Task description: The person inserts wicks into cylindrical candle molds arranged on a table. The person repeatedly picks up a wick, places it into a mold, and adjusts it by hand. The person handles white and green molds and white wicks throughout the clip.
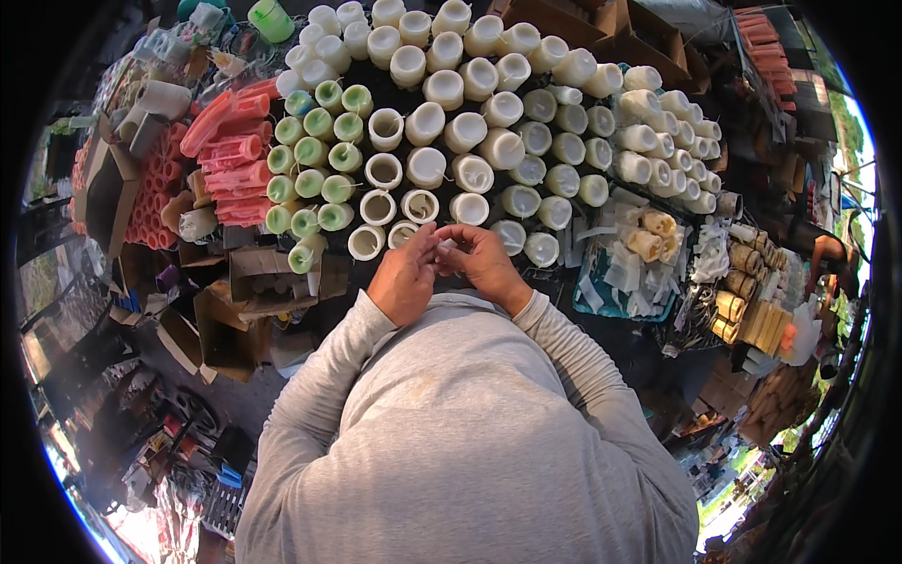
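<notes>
My left hand [402, 284] and my right hand [490, 271] meet in front of my chest, fingertips together. Between them shows a small white piece [447, 245], pinched by the right fingers; its kind is too small to make out. The left fingers are closed against the right ones, and what they hold is hidden. Just beyond my hands stand hollow white wax cylinders [378, 208], open at the top. Solid white pillar candles [426, 167], several with wicks sticking out, stand in rows behind them.
Green-topped candles [311, 151] stand to the left, beside stacked pink tubes [235, 169]. Cardboard boxes [230, 334] lie at near left. At right, a teal tray [584, 299] holds white scraps and yellowish wax pieces. More white candles [639, 138] and bundled tan pieces [742, 282] sit further right.
</notes>
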A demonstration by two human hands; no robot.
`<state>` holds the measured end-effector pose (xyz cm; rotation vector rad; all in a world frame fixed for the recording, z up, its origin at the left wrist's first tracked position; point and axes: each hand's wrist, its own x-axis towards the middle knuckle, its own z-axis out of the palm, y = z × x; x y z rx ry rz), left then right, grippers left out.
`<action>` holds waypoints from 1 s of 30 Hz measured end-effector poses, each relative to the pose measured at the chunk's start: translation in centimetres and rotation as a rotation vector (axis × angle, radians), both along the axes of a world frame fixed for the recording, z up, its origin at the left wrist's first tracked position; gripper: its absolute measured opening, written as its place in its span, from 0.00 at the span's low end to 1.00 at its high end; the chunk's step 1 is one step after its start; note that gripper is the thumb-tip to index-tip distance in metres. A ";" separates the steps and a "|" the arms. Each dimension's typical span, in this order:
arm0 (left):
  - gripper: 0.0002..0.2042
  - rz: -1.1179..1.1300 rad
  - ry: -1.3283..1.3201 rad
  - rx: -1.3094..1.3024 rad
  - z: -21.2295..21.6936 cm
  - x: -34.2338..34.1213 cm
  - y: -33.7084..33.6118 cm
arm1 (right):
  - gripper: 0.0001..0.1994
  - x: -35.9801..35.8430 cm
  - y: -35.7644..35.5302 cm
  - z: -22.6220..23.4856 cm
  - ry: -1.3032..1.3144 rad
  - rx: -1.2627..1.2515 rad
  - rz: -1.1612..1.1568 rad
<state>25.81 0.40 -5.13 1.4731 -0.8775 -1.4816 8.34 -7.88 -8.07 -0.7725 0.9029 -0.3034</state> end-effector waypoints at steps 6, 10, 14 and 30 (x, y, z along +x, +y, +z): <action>0.13 -0.187 -0.960 -0.312 -3.1 2.5 -2.9 | 0.10 -0.8 -0.5 -1.4 0.005 0.063 -0.201; 0.07 -0.335 -1.030 -0.309 -6.7 3.1 -5.0 | 0.09 -0.5 -2.0 -1.5 0.235 -0.335 -0.031; 0.04 -0.263 -1.010 -0.317 -8.4 4.3 -5.7 | 0.11 1.3 -2.8 -2.2 0.404 -0.793 0.022; 0.07 -0.190 -0.818 -0.380 -8.8 4.8 -6.3 | 0.06 2.6 -3.3 -3.3 0.392 -0.991 0.087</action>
